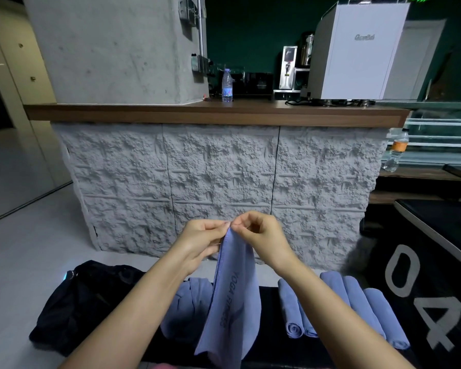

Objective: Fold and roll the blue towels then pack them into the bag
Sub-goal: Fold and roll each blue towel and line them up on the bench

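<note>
Blue towel [234,302] is held up lengthwise. Its top edge is pinched between left hand [202,239] and right hand [261,235], fingertips clamped on the cloth and nearly touching. The lower end hangs over the black mat [269,302]. This fold is judged barely begun. About four rolled towels [383,318] are laid side by side on the mat at right. One crumpled towel [186,310] is noted behind the hanging one. Black bag [80,302] is slumped at left, with nothing blue seen inside; packing is judged not yet started.
</note>
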The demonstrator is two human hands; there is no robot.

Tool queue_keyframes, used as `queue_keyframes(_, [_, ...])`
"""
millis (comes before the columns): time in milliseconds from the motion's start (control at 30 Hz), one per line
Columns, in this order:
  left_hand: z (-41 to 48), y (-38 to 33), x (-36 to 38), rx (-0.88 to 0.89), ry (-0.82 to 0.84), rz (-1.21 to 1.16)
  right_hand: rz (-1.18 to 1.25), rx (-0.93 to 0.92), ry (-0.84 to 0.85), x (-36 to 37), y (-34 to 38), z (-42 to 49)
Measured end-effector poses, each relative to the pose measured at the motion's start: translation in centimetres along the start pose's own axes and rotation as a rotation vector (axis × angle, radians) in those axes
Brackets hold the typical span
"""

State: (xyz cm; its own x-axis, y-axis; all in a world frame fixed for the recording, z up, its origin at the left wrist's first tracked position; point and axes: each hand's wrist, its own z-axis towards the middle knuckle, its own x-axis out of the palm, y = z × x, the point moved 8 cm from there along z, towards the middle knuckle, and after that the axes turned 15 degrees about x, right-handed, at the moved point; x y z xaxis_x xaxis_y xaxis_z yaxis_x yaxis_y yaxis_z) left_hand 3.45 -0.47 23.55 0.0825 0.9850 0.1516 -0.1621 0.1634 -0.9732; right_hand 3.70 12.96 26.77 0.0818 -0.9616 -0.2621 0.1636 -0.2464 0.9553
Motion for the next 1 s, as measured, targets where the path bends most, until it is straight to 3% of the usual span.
queue_keyframes(167, [-0.3,-0.5,1.0,0.107,0.004,0.082,0.094,-0.013,-0.096,-1.0,-0.1,0.2])
queue_keyframes(333, [1.5,-2.0,0.9,0.243,-0.032,0.089,0.251,0.012,0.117,-0.8,-1.4,0.6])
queue_keyframes(533, [6.2,-2.5,-4.0,0.218,-0.218,0.073,-0.011,0.182,0.304,-2.1,-8.3,-0.4])
queue_keyframes(633, [7.7,-1.9,-7.7,0.214,-0.332,0.095,-0.428,0.155,0.227,-5.2,-11.9,-0.2])
queue_keyframes(733, [8.3,-1.1,-11.1,0.246,-0.419,0.165,-0.920,-0.050,0.108,-8.3,-13.0,-0.1])
queue_keyframes(900, [7.4,1.7,-14.6,0.212,-0.455,0.313,-1.045,-0.270,-0.073,-11.3,-11.4,1.0])
queue_keyframes(1000, [7.0,2.6,-15.3,0.208,-0.435,0.328,-0.866,-0.105,-0.142,-12.6,-10.0,2.9])
